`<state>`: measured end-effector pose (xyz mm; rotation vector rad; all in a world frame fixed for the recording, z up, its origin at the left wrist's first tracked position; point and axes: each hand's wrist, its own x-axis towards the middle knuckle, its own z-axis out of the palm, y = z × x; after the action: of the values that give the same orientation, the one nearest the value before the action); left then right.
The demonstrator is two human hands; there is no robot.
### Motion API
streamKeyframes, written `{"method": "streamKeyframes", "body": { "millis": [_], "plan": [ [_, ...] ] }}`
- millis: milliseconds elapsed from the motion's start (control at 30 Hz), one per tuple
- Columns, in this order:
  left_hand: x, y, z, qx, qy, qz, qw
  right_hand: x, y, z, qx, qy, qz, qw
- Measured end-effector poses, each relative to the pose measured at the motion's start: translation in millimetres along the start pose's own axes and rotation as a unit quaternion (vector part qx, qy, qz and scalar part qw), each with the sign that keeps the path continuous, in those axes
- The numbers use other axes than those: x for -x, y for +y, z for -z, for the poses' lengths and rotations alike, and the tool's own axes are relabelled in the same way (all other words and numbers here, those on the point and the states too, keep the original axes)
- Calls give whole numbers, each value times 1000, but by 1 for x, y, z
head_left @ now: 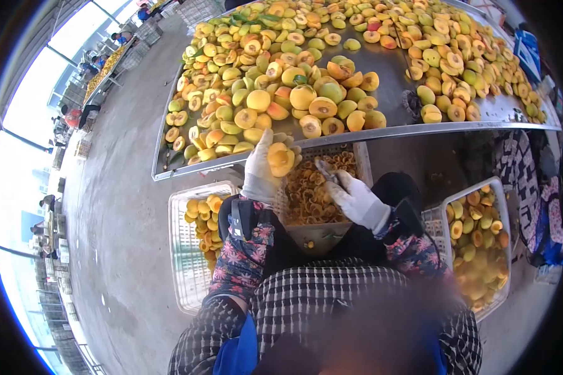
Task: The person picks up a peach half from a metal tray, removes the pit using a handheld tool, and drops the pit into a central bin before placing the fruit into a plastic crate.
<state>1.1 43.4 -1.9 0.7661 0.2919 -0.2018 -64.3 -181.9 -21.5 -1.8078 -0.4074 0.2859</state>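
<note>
In a white glove, my left hand [261,167] holds a halved yellow fruit [281,159] near the table's front edge. My right hand [358,201], also gloved, is closed on a small metal tool [326,170] whose tip points up and left, apart from the fruit. Below and between the hands a crate [364,164] holds brown pits and scraps [309,197]. Just beyond my left hand, many halved yellow and orange fruits [259,100] are heaped on the metal table [381,78].
A white basket [182,250] with fruit stands at my left, and another basket [504,212] with fruit at my right. Patterned cloth [524,187] hangs at the far right. People [72,117] sit at other tables far left. The table's metal rim [381,133] crosses in front.
</note>
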Motion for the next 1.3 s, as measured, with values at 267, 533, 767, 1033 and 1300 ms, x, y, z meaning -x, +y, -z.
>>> {"method": "streamKeyframes", "body": {
  "millis": [267,533,767,1033,1300],
  "plan": [
    [40,89,36,-550,208,-278,759,4,1,24,18,42,-37,998],
    [-21,49,-8,-677,56,-228,697,8,12,31,-101,84,-35,991],
    [-77,-23,-38,-778,39,-190,597,12,8,29,-44,85,-10,995],
    [-93,-21,-19,-568,-12,-191,800,1,17,18,-46,71,2,996],
    [-17,-35,-42,60,-153,-105,981,-12,-23,13,246,161,260,920]
  ]
}}
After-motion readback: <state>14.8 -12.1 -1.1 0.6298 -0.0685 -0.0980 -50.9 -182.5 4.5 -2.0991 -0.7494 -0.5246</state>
